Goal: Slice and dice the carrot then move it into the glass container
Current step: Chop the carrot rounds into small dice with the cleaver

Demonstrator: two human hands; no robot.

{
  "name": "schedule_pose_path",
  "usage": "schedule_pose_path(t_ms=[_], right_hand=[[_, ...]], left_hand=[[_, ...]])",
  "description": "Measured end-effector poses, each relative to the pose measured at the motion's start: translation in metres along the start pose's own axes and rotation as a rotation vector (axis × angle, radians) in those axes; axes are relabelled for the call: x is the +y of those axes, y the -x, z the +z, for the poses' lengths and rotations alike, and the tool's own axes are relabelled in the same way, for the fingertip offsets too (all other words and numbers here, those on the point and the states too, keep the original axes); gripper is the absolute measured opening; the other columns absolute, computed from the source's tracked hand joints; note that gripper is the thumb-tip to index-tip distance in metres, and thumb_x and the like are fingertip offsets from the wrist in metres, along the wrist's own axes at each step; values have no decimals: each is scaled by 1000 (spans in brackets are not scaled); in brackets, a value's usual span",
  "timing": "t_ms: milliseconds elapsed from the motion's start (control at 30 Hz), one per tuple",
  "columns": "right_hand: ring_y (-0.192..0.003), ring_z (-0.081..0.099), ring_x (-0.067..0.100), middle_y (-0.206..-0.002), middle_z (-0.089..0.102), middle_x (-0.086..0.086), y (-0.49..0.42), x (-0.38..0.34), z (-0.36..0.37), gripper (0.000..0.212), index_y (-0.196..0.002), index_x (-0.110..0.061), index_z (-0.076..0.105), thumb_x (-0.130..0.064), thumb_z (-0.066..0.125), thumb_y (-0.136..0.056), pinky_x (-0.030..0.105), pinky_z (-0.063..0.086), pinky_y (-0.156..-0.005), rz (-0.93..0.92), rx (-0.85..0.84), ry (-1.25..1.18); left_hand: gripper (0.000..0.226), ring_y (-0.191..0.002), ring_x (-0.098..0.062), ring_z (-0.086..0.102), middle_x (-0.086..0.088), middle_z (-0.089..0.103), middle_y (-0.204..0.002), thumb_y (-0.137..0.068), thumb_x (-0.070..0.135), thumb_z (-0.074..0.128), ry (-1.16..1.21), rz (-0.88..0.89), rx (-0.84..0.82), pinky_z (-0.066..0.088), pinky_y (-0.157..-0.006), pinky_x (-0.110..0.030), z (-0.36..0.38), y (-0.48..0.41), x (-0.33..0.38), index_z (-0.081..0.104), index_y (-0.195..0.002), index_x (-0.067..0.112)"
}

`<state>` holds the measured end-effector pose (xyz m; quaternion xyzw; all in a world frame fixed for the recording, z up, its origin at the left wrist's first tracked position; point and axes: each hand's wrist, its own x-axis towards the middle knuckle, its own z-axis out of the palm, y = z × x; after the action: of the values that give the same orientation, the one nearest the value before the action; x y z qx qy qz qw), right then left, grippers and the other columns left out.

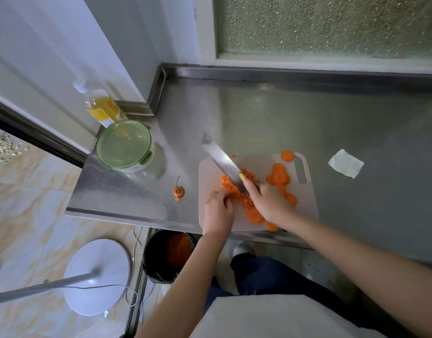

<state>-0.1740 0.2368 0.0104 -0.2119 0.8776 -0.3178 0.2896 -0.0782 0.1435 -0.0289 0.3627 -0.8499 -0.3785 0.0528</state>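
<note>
- Your right hand (pixel 268 203) grips the knife (pixel 222 162) by its handle, forefinger laid along the blade's back. The blade slants toward the far-left corner of the counter (pixel 283 118).
- Your left hand (pixel 218 211) sits curled against the near-left side of the diced carrot (pixel 234 189); you cannot tell whether its fingers hold any pieces.
- The diced carrot is heaped mid cutting board (pixel 210 172), with round carrot slices (pixel 279 178) toward the board's right side and near edge.
- The glass container (pixel 124 145), green lid on, stands at the counter's left edge, well apart from the board.
- A carrot end (pixel 178 191) lies on the counter near the board's left edge.
</note>
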Motion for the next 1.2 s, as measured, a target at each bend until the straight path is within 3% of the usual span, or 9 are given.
schedule_pose_path(t_ms=[100,233,400,567,700,867,1067,1200], right_hand=[[-53,47,20,-50,46,3,-1,5,-21,60,-53,-14,43,-53,33,-97,33,33,-59,43,6,-57],[-49,42,17,-45,44,-5,-9,17,-40,58,-52,-19,41,-55,33,-97,29,33,-55,49,93,-180],[-43,35,16,-34,34,-8,-15,31,-53,69,-40,-18,43,-59,35,-95,28,25,-49,104,160,-301],[-48,38,19,-41,38,-3,-14,42,-63,62,-53,-12,40,-53,33,-98,31,31,-56,118,198,-265],[-50,40,23,-50,42,7,-9,51,-70,64,-61,-6,46,-57,31,-97,31,33,-58,120,208,-239],[-48,37,21,-47,39,4,-6,62,-73,62,-54,-12,40,-56,33,-96,29,28,-50,111,225,-248],[-51,45,25,-48,44,6,-3,65,-72,62,-51,-12,40,-51,32,-99,30,34,-58,148,222,-222],[-53,45,25,-49,45,7,-1,64,-69,60,-52,-12,41,-49,32,-99,32,32,-55,142,212,-191]], left_hand=[[17,-88,-25,58,-12,63,-99,-89,4,53,60,41,-27,33,-72,-16,3,0,9,65,-101,2],[17,-88,-26,56,-7,53,-106,-90,11,53,46,23,-15,44,-74,-36,0,-1,16,54,-107,8],[18,-96,-29,51,-11,56,-102,-82,7,60,-73,270,-12,41,-81,-32,4,-7,23,61,-100,5],[36,-106,-30,49,-6,59,-110,-81,23,66,-235,443,-119,38,-91,-36,13,-15,43,63,-115,11],[44,-117,-23,37,-3,50,-122,-86,32,61,-362,410,-286,26,-97,-31,24,-22,65,53,-126,17],[48,-117,-25,37,-4,49,-124,-86,26,61,-450,404,-391,27,-97,-32,38,-31,76,45,-130,18],[46,-118,-28,40,-9,51,-121,-85,18,62,-404,309,-377,30,-98,-34,44,-31,79,44,-126,10],[40,-119,-28,39,-11,51,-121,-86,18,61,-403,256,-377,29,-102,-36,45,-29,83,45,-122,9]])
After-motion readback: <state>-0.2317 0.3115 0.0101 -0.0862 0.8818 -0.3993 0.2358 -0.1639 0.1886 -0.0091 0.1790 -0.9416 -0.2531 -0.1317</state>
